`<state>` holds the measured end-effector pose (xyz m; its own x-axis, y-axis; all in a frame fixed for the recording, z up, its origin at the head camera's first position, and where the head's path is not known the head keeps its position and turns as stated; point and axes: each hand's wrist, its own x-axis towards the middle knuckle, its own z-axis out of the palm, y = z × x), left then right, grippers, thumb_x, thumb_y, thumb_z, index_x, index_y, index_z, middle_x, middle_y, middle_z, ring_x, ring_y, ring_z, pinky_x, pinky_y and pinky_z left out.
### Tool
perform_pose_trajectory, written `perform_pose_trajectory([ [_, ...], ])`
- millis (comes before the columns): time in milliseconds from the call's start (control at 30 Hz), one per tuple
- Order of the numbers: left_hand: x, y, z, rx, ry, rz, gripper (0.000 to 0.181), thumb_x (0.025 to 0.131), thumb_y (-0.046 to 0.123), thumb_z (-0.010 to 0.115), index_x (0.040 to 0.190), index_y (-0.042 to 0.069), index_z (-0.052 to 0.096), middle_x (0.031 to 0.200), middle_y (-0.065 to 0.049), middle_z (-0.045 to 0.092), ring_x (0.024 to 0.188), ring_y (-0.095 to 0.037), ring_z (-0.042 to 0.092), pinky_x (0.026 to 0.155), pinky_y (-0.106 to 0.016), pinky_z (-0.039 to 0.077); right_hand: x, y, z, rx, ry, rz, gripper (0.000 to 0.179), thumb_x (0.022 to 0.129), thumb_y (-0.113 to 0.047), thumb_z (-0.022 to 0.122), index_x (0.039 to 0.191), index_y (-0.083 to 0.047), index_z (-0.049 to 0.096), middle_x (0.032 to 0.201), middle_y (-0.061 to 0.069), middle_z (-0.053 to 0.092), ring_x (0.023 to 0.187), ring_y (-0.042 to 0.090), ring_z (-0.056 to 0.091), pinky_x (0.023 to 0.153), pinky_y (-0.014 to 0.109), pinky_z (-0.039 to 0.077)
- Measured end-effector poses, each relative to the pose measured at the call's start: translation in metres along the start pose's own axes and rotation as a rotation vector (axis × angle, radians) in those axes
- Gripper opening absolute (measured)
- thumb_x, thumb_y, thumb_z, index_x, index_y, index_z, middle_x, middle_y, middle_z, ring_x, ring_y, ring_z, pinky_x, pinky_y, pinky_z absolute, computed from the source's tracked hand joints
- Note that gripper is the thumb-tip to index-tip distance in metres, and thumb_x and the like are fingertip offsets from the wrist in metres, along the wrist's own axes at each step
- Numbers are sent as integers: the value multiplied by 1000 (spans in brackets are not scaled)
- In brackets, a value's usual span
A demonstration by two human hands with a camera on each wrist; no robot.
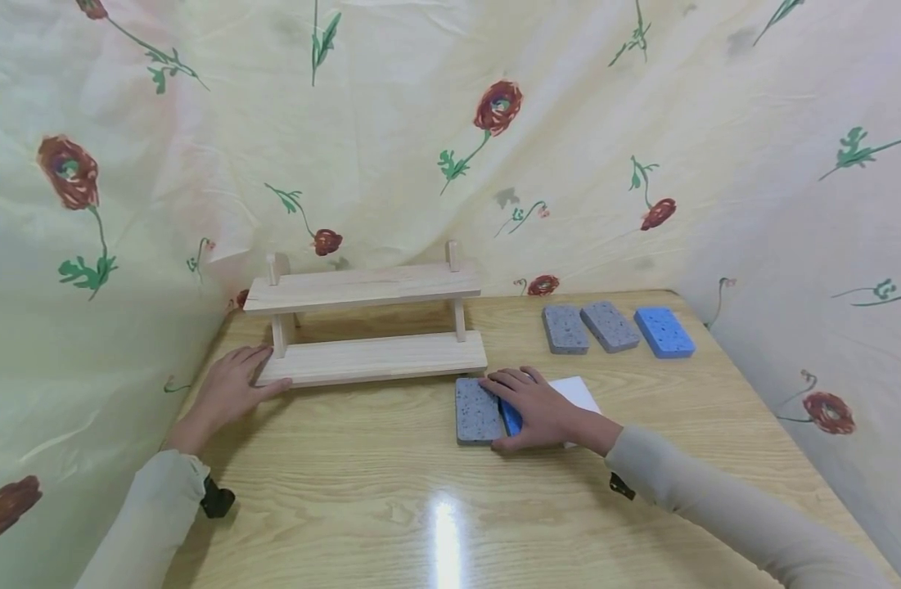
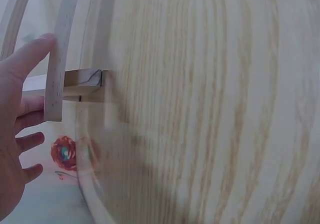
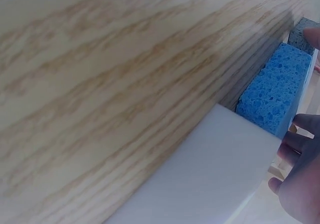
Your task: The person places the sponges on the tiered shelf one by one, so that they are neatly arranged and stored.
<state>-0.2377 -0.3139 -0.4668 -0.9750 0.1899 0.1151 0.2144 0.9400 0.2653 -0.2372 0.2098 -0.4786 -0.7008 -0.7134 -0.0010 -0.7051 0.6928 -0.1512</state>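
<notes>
Right sleeve (image 1: 741,507): reaches in from the lower corner, nearest the lens, across from the left sleeve (image 1: 148,515).
Left hand (image 1: 232,384): spans the left end of the wooden shelf (image 1: 380,357), thumb at the front, fingers spread, no tight grip showing.
Right hand (image 1: 534,413): arches over the blue sponge (image 3: 274,88), thumb and fingers set toward opposite ends of the grey sponge (image 1: 479,415); whether they pinch it, one cannot tell.
Sponge row: the grey sponge lies flat on the table (image 1: 347,491), just before the shelf's right front corner, blue beside it, then a white block (image 3: 200,164).
Step in hand: arranging the row, by the look of it, while the left hand seemingly steadies the shelf.
Next move: appears to call for a snug hold on the grey sponge's two ends, level, sparing its neighbour.
Edges: the shelf's front edge crowds the grey sponge's far end; blue crowds its right side.
Room: bare wood runs left and toward the viewer; the back trio (image 1: 610,326) sits well apart, while the cloth (image 1: 391,123) hems in the shelf's rear.
</notes>
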Motion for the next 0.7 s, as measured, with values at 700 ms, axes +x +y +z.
perform_pose_trajectory([
  [700, 2, 0, -1, -18, -30, -31, 89, 92, 60, 65, 147, -8, 47, 152, -34, 43, 140, -55, 37, 117, -68, 29, 3, -2, 2, 65, 36, -20, 101, 77, -63, 77, 156, -13, 40, 153, 10, 50, 141, 32, 45, 119, 60, 32],
])
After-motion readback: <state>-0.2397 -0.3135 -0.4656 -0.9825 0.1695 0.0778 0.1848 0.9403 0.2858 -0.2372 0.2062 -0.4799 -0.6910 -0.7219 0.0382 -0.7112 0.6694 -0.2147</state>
